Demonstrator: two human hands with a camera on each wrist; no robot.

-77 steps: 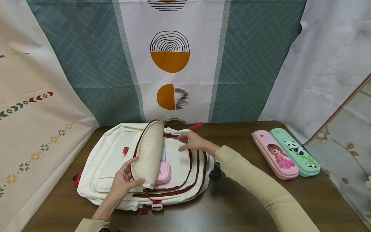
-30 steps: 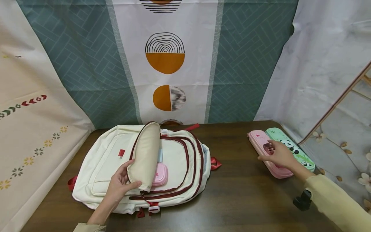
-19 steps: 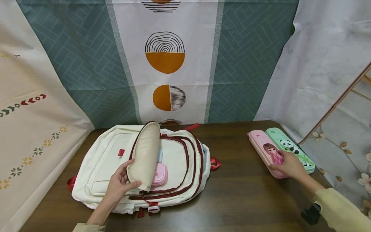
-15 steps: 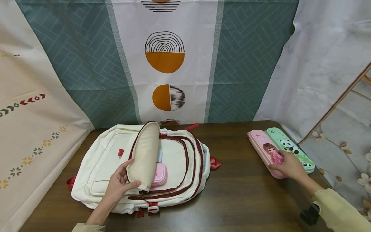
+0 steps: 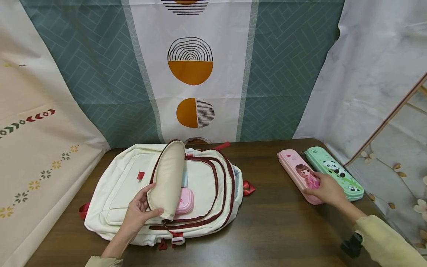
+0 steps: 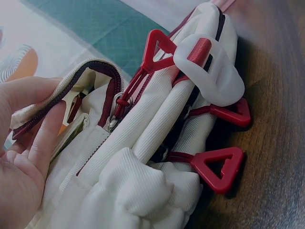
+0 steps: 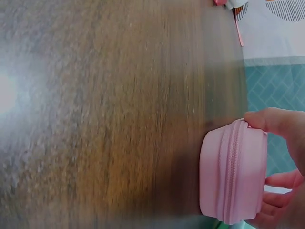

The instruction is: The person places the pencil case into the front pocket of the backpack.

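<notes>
A white backpack [image 5: 120, 185] with dark red zips lies on the table, its front pocket unzipped. My left hand [image 5: 138, 211] holds the pocket's flap [image 5: 168, 180] folded back; the left wrist view shows the flap edge [image 6: 71, 86] between thumb and fingers. Inside the pocket, partly covered by the flap, are a small pink case [image 5: 185, 202] and a light blue item [image 5: 185, 179]. Over at the right, my right hand [image 5: 328, 189] grips the near part of a pink pencil case [image 5: 295, 162] with a doll picture. The right wrist view shows its zipped end [image 7: 233, 176].
A green pencil case [image 5: 338, 173] with pandas lies just right of the pink one, by the white patterned cloth [image 5: 377, 111]. Brown tabletop [image 5: 263, 193] stretches between the backpack and the cases. Patterned curtains [image 5: 283, 74] hang behind.
My right hand has gone from the backpack to the pink pencil case and taken hold of it. The case has shifted slightly left, apart from the green one. My left hand keeps holding the flap.
</notes>
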